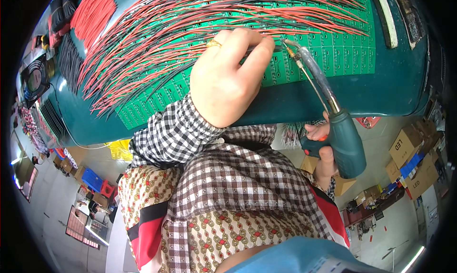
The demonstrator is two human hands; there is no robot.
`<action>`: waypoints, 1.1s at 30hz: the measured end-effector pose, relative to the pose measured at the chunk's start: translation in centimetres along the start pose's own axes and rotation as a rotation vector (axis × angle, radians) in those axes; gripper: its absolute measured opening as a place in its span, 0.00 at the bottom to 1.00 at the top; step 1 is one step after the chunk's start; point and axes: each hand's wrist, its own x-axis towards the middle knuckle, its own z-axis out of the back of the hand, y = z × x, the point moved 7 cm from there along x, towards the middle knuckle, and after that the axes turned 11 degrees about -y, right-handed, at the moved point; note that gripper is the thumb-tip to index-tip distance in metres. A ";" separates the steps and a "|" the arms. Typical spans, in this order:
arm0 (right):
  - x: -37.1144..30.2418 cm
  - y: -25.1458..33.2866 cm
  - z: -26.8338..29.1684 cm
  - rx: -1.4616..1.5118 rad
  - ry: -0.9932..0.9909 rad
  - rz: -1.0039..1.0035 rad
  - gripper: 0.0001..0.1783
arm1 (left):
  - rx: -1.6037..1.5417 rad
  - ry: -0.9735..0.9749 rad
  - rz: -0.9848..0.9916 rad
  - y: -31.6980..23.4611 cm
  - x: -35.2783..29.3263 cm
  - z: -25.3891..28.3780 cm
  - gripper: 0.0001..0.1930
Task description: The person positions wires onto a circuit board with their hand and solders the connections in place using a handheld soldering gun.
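My left hand (231, 75) is closed in a pinch over the green circuit boards (333, 51). A black wire (280, 47) shows at its fingertips, and its far end is hidden behind the fingers. Just right of those fingertips is the tip of a dark green soldering gun (347, 142), whose curved metal tube and thin feed guide reach up to the boards. Wrapped round the gun's handle, below the table edge, is my right hand (324, 154), partly hidden by the gun's body. Many red and black wires (157, 49) lie in rows across the boards.
Bundles of red wires (94, 13) and black wires (70, 63) lie at the far left of the dark green table (295, 104). A small fan (35, 80) stands by the left edge. Strips (384, 18) lie at the right. Cardboard boxes (419, 175) are on the floor.
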 end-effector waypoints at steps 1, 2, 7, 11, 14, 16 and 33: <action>0.0 0.0 0.0 0.000 0.003 -0.003 0.46 | -0.001 0.012 0.004 0.0 0.0 -0.1 0.19; 0.0 -0.1 0.0 0.013 -0.003 -0.005 0.45 | -0.001 0.002 -0.001 0.0 0.0 0.0 0.19; -0.1 -0.2 0.0 0.037 -0.005 -0.005 0.45 | 0.006 0.013 -0.002 0.1 -0.1 0.0 0.19; -0.1 -0.1 0.0 -0.005 0.029 0.002 0.45 | 0.007 0.010 -0.002 0.1 -0.1 0.1 0.18; -0.2 0.1 0.1 0.020 -0.002 0.021 0.45 | -0.001 0.005 -0.002 0.1 -0.2 0.2 0.18; -0.3 0.2 0.2 0.045 -0.030 0.027 0.45 | 0.010 0.036 0.012 0.2 -0.2 0.1 0.18; -1.6 0.8 -0.4 0.066 -0.143 0.026 0.47 | 0.011 -0.006 0.000 0.8 -0.7 1.1 0.19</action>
